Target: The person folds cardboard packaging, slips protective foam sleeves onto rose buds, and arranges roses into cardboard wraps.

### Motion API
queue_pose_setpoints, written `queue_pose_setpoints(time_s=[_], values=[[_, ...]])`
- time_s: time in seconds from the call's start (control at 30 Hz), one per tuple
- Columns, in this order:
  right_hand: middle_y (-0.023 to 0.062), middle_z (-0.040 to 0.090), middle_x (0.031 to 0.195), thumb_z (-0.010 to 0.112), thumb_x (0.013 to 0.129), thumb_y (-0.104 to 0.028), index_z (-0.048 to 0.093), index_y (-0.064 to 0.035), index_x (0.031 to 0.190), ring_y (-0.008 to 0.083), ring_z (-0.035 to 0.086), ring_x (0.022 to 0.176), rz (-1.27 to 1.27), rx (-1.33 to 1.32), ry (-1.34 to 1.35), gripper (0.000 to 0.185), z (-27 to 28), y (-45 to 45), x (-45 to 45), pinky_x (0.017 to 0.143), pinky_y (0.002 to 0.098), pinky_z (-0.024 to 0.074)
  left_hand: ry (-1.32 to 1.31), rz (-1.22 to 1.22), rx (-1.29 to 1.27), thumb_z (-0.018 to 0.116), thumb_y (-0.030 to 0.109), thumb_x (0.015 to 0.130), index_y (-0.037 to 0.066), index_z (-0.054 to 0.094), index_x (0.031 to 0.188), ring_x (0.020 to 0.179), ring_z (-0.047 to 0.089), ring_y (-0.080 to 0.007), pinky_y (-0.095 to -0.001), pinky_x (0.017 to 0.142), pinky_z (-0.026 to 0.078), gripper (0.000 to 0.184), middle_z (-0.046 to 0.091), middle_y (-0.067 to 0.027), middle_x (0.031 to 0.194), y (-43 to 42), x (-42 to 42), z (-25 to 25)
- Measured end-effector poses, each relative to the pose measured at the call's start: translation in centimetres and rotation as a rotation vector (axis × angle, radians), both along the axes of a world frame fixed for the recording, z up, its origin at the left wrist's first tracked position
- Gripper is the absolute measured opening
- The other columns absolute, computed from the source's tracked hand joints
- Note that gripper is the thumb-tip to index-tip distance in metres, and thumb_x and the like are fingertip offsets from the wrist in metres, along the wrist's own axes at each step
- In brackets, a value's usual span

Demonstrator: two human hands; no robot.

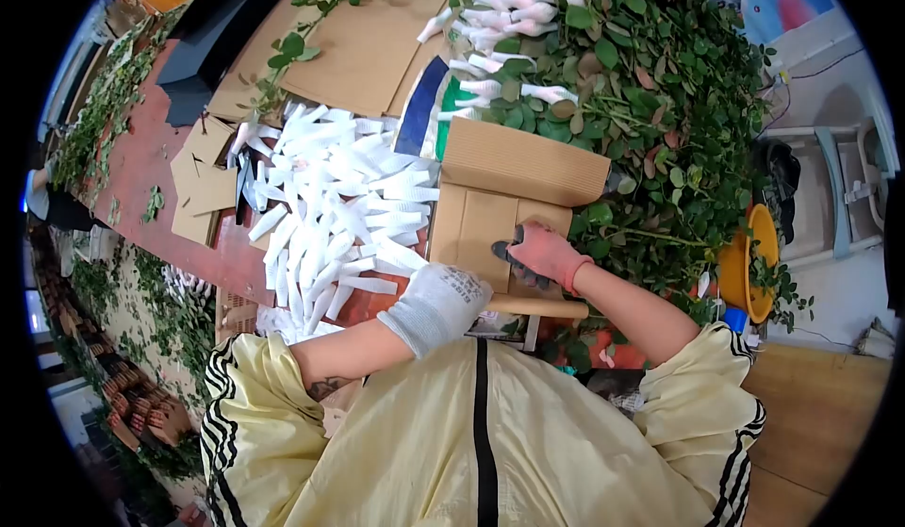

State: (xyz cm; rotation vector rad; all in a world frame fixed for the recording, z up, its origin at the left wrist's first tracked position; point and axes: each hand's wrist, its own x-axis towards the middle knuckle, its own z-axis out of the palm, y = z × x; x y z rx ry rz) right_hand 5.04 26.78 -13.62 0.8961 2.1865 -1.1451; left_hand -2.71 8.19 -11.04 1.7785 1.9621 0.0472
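A piece of brown cardboard (471,235) lies in front of me, creased, with a corrugated flap (524,161) raised at its far side and a rolled edge (537,306) near my body. My left hand (445,299), in a white knit glove with print on the back, is at the cardboard's near left corner; its fingers are hidden. Wearing a pink glove with dark grey fingers, my right hand (539,255) rests on the cardboard's right part, fingers apart. A heap of white mesh sleeves (330,202) lies just left of the cardboard.
Leafy rose stems (650,122) pile up at the right, with white-sleeved flower heads (514,8) at the back. Flat cardboard sheets (363,46) lie behind the sleeves. A yellow basin (762,258) stands at the right, near a grey chair (830,188). A red table surface (141,178) extends left.
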Motion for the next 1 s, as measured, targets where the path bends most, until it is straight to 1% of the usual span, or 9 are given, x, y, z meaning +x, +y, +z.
queue_pose_setpoints(time_s=[0.13, 0.2, 0.23, 0.33, 0.53, 0.7, 0.77, 0.93, 1.0], values=[[0.0098, 0.064, 0.065, 0.058, 0.080, -0.033, 0.058, 0.0047, 0.083, 0.0234, 0.063, 0.051, -0.066, -0.025, -0.110, 0.038, 2.3, -0.6, -0.8, 0.055, 0.0331, 0.0521, 0.012, -0.003, 0.152, 0.055, 0.023, 0.076, 0.009, 0.061, 0.088, 0.097, 0.059, -0.0242, -0.0413, 0.076, 0.048, 0.019, 0.060, -0.0127, 0.093, -0.3, -0.1, 0.0], [0.0166, 0.067, 0.079, 0.055, 0.080, -0.037, 0.061, 0.0053, 0.092, 0.0304, 0.066, 0.067, 0.117, 0.187, -0.055, 0.045, 2.1, -0.8, -0.4, 0.070, 0.0366, 0.0528, -0.060, 0.012, 0.047, 0.055, 0.022, 0.077, 0.007, 0.062, 0.090, 0.106, 0.054, -0.0241, -0.0411, 0.081, 0.047, 0.021, 0.058, -0.0126, 0.102, -0.1, -0.1, 0.3], [0.0166, 0.067, 0.079, 0.055, 0.080, -0.037, 0.061, 0.0053, 0.092, 0.0304, 0.066, 0.067, 0.104, 0.196, -0.046, 0.045, 1.4, -0.9, -0.3, 0.070, 0.0366, 0.0528, -0.050, 0.001, 0.056, 0.055, 0.022, 0.077, 0.007, 0.062, 0.090, 0.106, 0.054, -0.0241, -0.0411, 0.081, 0.047, 0.021, 0.058, -0.0126, 0.102, 0.1, -0.2, 0.2], [0.0254, 0.061, 0.106, 0.052, 0.080, -0.045, 0.056, 0.0057, 0.105, 0.0340, 0.059, 0.102, 0.117, 0.358, -0.019, 0.056, 0.2, -1.4, 0.3, 0.088, 0.0391, 0.0461, -0.096, -0.012, -0.007, 0.053, 0.022, 0.078, 0.007, 0.063, 0.094, 0.106, 0.055, -0.0258, -0.0409, 0.083, 0.047, 0.024, 0.059, -0.0129, 0.104, 0.3, -0.3, 0.0], [0.0220, 0.064, 0.100, 0.053, 0.081, -0.042, 0.058, 0.0035, 0.104, 0.0338, 0.061, 0.097, 0.165, 0.309, -0.049, 0.051, 1.6, -1.8, -0.1, 0.086, 0.0395, 0.0471, -0.069, -0.124, -0.190, 0.053, 0.027, 0.081, 0.006, 0.063, 0.098, 0.100, 0.059, -0.0291, -0.0401, 0.084, 0.047, 0.029, 0.061, -0.0155, 0.105, 1.7, -0.8, 0.7], [0.0229, 0.062, 0.106, 0.052, 0.081, -0.042, 0.060, 0.0036, 0.105, 0.0360, 0.059, 0.102, 0.162, 0.345, -0.035, 0.052, 1.2, -1.7, -0.2, 0.090, 0.0404, 0.0456, -0.094, -0.198, -0.342, 0.052, 0.039, 0.081, 0.005, 0.067, 0.093, 0.094, 0.062, -0.0321, -0.0401, 0.081, 0.049, 0.038, 0.065, -0.0172, 0.098, 3.3, -1.2, 3.9], [0.0228, 0.062, 0.105, 0.052, 0.081, -0.042, 0.060, 0.0035, 0.104, 0.0362, 0.059, 0.101, 0.157, 0.328, -0.041, 0.052, 0.7, -1.6, 0.0, 0.089, 0.0408, 0.0460, -0.112, -0.195, -0.301, 0.052, 0.040, 0.082, 0.006, 0.067, 0.091, 0.093, 0.063, -0.0320, -0.0407, 0.081, 0.049, 0.038, 0.066, -0.0169, 0.097, 3.5, -1.2, 2.7], [0.0228, 0.061, 0.107, 0.051, 0.081, -0.045, 0.060, 0.0019, 0.105, 0.0345, 0.059, 0.102, 0.341, 0.379, -0.079, 0.054, 1.1, -1.0, -0.2, 0.088, 0.0407, 0.0466, -0.085, -0.211, -0.261, 0.053, 0.041, 0.083, 0.007, 0.068, 0.091, 0.093, 0.063, -0.0311, -0.0414, 0.079, 0.050, 0.038, 0.066, -0.0156, 0.096, 3.7, -0.8, 1.7], [0.0184, 0.061, 0.105, 0.053, 0.081, -0.041, 0.060, -0.0031, 0.105, 0.0318, 0.059, 0.099, 0.528, 0.488, 0.140, 0.046, 2.9, -0.5, 1.0, 0.085, 0.0382, 0.0466, -0.084, -0.209, -0.343, 0.053, 0.039, 0.082, 0.007, 0.068, 0.093, 0.094, 0.063, -0.0301, -0.0408, 0.081, 0.049, 0.037, 0.066, -0.0159, 0.097, 3.8, -0.9, 1.9]])
